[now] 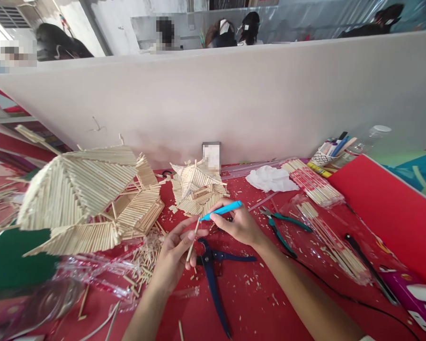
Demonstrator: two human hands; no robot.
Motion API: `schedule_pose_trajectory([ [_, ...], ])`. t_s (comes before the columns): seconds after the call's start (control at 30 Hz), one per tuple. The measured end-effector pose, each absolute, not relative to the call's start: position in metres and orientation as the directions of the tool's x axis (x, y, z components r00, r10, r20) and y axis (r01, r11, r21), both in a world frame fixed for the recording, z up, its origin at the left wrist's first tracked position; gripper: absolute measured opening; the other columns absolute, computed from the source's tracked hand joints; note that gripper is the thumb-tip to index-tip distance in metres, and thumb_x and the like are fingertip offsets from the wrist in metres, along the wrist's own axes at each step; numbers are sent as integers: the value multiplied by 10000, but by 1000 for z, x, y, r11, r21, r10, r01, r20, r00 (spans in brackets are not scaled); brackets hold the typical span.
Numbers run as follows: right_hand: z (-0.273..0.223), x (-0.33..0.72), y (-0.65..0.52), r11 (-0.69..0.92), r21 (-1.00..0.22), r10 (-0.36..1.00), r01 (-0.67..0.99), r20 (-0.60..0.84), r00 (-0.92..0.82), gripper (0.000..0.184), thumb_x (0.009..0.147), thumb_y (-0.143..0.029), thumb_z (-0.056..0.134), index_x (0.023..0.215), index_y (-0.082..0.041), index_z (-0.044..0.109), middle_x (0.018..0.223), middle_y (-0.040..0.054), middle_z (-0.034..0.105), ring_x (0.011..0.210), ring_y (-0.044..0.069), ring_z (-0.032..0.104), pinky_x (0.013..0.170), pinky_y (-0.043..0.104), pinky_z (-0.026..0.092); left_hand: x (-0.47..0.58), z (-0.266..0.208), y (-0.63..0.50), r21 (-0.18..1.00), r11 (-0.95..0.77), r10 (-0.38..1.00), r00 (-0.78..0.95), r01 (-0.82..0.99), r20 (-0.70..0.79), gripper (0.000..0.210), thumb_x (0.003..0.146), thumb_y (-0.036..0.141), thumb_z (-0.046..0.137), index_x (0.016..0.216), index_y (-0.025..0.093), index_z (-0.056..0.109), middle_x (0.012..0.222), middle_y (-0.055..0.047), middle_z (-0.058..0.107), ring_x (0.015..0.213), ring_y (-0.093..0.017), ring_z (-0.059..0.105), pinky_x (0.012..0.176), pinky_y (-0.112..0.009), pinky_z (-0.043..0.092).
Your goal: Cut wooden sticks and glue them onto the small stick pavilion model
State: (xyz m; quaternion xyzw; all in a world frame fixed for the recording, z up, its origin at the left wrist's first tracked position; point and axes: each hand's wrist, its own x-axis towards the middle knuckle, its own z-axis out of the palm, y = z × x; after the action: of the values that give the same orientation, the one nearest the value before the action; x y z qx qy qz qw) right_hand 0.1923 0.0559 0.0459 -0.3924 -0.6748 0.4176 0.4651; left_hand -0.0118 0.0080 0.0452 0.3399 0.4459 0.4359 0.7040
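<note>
Between the thumb and fingers of my left hand (pixel 177 246) is a thin wooden stick (pixel 192 244), held at a slant. My right hand (pixel 239 225) grips a bright blue marker (pixel 223 210), its tip at the stick's upper end. Below both hands lie dark blue cutters (pixel 211 272) with their handles spread. Behind them stands a small model pavilion (pixel 197 187) built of sticks. A larger stick-built model (pixel 88 189) with a broad sloping roof rises at the left. Many short cut stick pieces (pixel 147 258) are heaped beside my left hand.
Green-handled pliers (pixel 286 225) and packs of chopsticks (pixel 314 182) lie on the right. Beyond are crumpled white tissue (pixel 271 179), a pen cup (pixel 328 152) and a red board (pixel 390 213). A purple power strip (pixel 408 293) sits at lower right. A pale partition (pixel 213 99) spans the back.
</note>
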Motion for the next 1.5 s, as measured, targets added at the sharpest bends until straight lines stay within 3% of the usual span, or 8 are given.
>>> schedule_pose_trajectory([
  [1.3, 48, 193, 56, 348, -926, 911, 149, 297, -287, 83, 895, -293, 646, 866, -229, 690, 805, 5, 718, 744, 178, 663, 700, 310, 510, -13, 44, 8, 871, 386, 918, 220, -304, -330, 759, 768, 467, 862, 1407, 152, 600, 1052, -167, 789, 373, -10, 455, 370, -156, 332],
  [1.5, 48, 204, 58, 330, -941, 923, 79, 304, -237, 91, 895, -302, 656, 861, -223, 685, 743, -8, 650, 676, 155, 601, 642, 289, 482, -13, 43, 9, 871, 376, 921, 232, -315, -314, 729, 782, 461, 854, 1390, 156, 592, 1054, -148, 785, 383, -13, 477, 363, -149, 323],
])
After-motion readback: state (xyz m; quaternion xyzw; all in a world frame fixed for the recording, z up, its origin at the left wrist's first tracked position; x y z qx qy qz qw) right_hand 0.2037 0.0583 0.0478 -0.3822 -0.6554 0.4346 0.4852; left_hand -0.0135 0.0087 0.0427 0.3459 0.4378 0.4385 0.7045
